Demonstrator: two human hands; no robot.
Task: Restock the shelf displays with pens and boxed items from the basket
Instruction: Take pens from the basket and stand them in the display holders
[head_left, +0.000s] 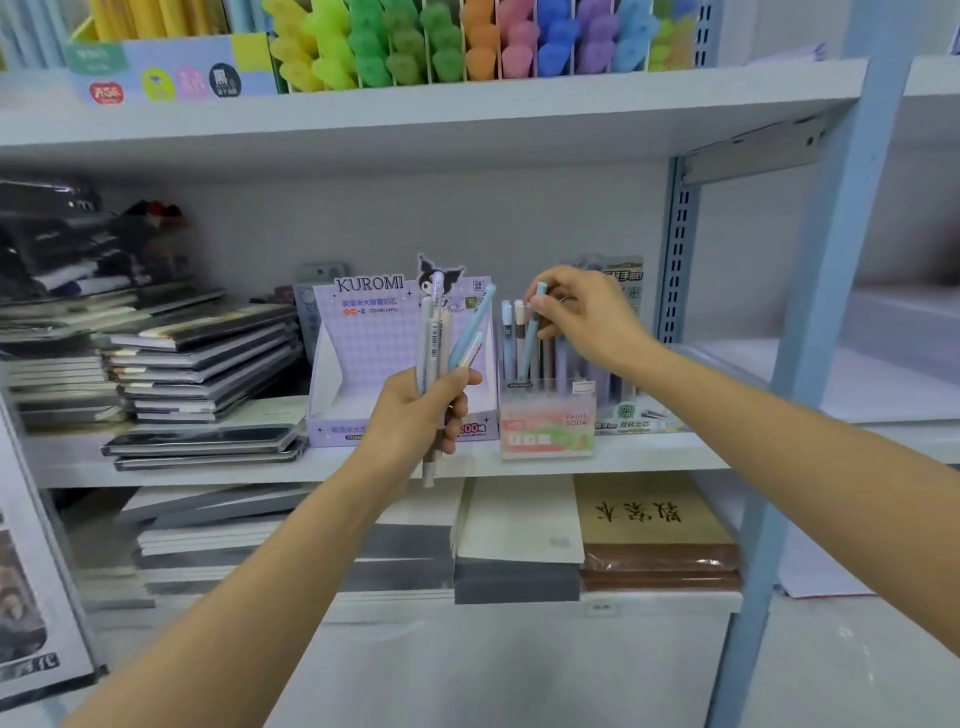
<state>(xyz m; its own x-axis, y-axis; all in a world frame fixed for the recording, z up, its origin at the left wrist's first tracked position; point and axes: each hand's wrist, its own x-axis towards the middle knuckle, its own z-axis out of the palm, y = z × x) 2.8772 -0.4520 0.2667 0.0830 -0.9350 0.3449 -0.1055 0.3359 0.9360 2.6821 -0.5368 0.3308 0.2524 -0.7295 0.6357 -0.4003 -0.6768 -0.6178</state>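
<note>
The left hand (415, 410) is closed around a loose bundle of pens (435, 332), thumb across the front and fingers curled behind. The bundle fans from the fist toward 12 and 1 o'clock, and the lower ends poke out at 6 o'clock. These pens look light, stiff and smooth-barrelled. Held low down like this, they will likely splay or slide against each other, so a firm wrap around the middle of the barrels suits them better than a pinch. The bundle hangs in front of the purple Kuromi display box (358, 338), which stands on the shelf (649, 452).

At 3 o'clock from that box, touching its side, is a clear pen holder (548, 426) with pastel pens standing upright in it. A single blue pen (531, 343) leans in it, its lower end among the others and its cap toward 12 o'clock. A lone pen weighs little and is best held near the cap, which leaves the tip free to find a gap.

The right hand (587, 317) hovers at 12 o'clock over the holder, at 2 o'clock from the left fist, wrist bent downward. Thumb and forefinger pinch the blue pen's top, and the other fingers are loosely curled. The basket is out of view.
</note>
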